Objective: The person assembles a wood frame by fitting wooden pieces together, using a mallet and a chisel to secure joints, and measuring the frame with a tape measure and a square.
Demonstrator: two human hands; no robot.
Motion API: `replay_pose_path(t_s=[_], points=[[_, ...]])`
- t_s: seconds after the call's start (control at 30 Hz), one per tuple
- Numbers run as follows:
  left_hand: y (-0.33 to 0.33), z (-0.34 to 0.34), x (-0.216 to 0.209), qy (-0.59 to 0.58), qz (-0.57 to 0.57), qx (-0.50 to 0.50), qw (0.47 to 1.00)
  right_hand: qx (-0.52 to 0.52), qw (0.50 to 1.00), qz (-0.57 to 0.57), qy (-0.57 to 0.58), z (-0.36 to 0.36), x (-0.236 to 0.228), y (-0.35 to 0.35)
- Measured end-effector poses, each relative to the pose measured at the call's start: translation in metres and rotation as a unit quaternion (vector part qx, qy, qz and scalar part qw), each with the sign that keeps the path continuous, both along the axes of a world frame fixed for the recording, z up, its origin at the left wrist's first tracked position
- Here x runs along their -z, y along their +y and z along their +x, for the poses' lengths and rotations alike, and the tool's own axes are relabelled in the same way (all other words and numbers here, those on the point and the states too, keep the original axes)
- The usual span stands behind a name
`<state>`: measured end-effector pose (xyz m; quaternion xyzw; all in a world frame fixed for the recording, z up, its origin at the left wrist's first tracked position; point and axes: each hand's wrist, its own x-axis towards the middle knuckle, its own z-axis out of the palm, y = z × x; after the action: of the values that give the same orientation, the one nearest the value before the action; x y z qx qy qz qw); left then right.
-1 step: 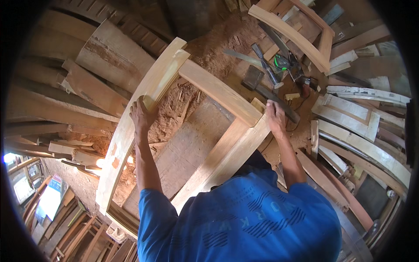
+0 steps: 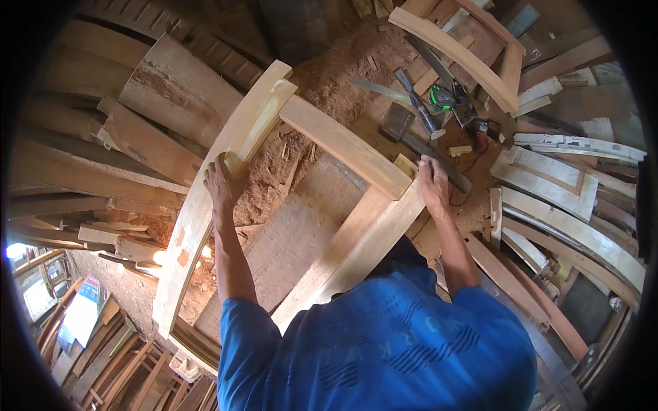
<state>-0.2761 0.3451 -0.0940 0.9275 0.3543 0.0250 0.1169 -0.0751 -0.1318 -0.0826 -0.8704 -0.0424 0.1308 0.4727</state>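
A pale wooden frame lies in front of me, made of a long left stile [image 2: 184, 240], a far crosspiece [image 2: 343, 146] and a right stile [image 2: 363, 248]. My left hand [image 2: 224, 183] grips the left stile about midway along it, fingers over the top. At the far right corner, by the crosspiece's end, my right hand [image 2: 433, 183] holds the right stile's end, fingers close together and thumb side hidden. The near part of the frame disappears under my blue shirt.
Past the right corner are a hammer-like tool [image 2: 419, 103], a green tape measure [image 2: 441, 98] and a dark long-handled tool [image 2: 439, 161]. Another wooden frame [image 2: 456, 55] lies far right. Boards [image 2: 154, 140] crowd the left, white-painted pieces [image 2: 548, 185] the right. Sawdust [image 2: 336, 82] covers the ground.
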Motion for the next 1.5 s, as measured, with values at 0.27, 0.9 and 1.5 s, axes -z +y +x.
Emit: replay_pose_path(t_s=[0.27,0.9,1.5], points=[[-0.003,0.004,0.0,0.002,0.019,-0.023,1.0,0.019,0.999,0.018,0.019,-0.001,0.003,0.004],[-0.001,0.007,0.002,0.008,0.017,-0.001,1.0,0.033,0.979,0.156,0.129,0.01,-0.003,-0.021],[-0.026,0.171,-0.004,-0.07,-0.095,-0.021,0.993,-0.069,0.976,0.132,0.161,-0.007,0.003,-0.035]])
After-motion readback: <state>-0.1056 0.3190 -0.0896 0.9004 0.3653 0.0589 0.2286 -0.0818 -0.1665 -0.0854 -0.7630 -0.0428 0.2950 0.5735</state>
